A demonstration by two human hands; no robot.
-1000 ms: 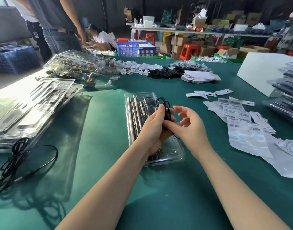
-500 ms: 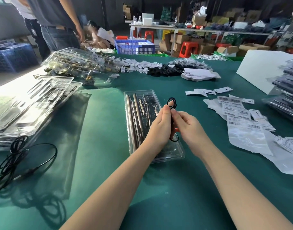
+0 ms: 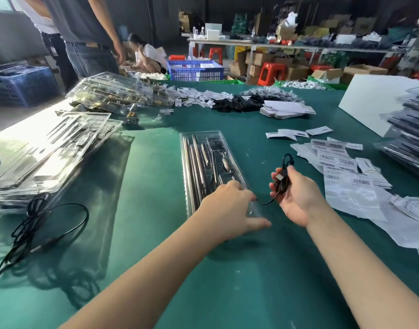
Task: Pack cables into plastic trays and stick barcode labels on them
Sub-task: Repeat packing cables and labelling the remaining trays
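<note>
Green surface (image 3: pixel 156 233) in a cluttered storeroom carries a clear tray (image 3: pixel 203 157) and barcode labels (image 3: pixel 339 162); right grip (image 3: pixel 296 195) grasps a black cable (image 3: pixel 283 179), left grip (image 3: pixel 229 205) lies released on the tray.

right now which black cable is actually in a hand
The coiled black cable in the right hand; the loose cable lies untouched on the table's left edge.

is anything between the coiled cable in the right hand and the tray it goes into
Only the left hand. It rests on the near end of the clear tray, beside the right hand that grips the coiled black cable. The tray's far part lies uncovered, though metal parts already fill its slots.
</note>
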